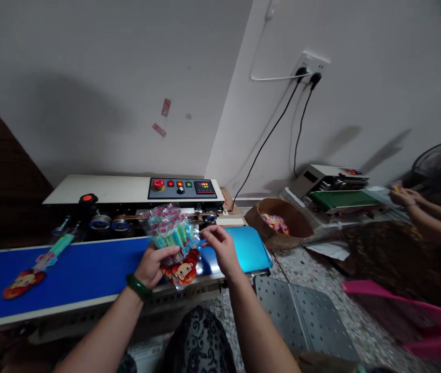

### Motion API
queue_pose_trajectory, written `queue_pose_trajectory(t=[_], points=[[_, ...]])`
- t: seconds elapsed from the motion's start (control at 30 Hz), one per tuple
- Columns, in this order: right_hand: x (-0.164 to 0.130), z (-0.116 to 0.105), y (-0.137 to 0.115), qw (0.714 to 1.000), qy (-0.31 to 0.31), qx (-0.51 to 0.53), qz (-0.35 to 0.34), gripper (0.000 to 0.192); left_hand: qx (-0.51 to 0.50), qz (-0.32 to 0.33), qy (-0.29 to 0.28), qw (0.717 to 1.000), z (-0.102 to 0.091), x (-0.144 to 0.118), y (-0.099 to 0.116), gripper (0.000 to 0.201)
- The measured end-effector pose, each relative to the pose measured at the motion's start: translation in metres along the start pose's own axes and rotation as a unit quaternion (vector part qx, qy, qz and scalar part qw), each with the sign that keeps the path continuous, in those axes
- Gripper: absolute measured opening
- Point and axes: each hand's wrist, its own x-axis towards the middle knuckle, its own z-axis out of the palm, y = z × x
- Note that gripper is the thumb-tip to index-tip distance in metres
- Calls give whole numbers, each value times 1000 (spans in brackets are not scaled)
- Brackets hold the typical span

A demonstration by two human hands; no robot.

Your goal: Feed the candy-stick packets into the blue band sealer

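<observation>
My left hand [153,265], with a green bangle on the wrist, grips a clear bag [172,234] packed with turquoise sticks and a red cartoon monkey card at its lower end. My right hand [220,245] pinches the bag's right edge with thumb and fingers. The bag is held just above the blue conveyor belt [88,272] of a sealing machine [134,190]. A single sealed packet [36,269] of the same kind lies on the belt at the far left.
A round brown basket [280,224] with colourful packets sits right of the belt. A second sealing machine [335,194] stands further right, where another person's hands [404,198] work. A perforated metal plate [301,316] and a pink object [407,311] lie on the floor.
</observation>
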Motion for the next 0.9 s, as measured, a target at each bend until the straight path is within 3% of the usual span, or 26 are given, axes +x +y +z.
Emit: queue_pose_trajectory(t=[0.1,0.23,0.37,0.57,0.73,0.9], points=[[-12,16,-9,999,-31,14,-29,14,6,-4,-8,1000,2,-2,-1,40],[-14,21,-9,995,12,101,-4,16,-18,-13,-9,1000,5,-2,-3,38],[-15,21,-4,997,-2,83,-3,18,-12,-12,-8,1000,8,-1,-6,41],[-16,22,-1,991,57,123,7,18,-17,-22,-11,1000,10,0,-10,44],[-14,17,0,997,12,80,9,16,-7,-33,-27,999,8,-1,-11,45],[-17,13,3,988,79,136,-10,18,-19,-31,-18,999,9,-1,-13,44]])
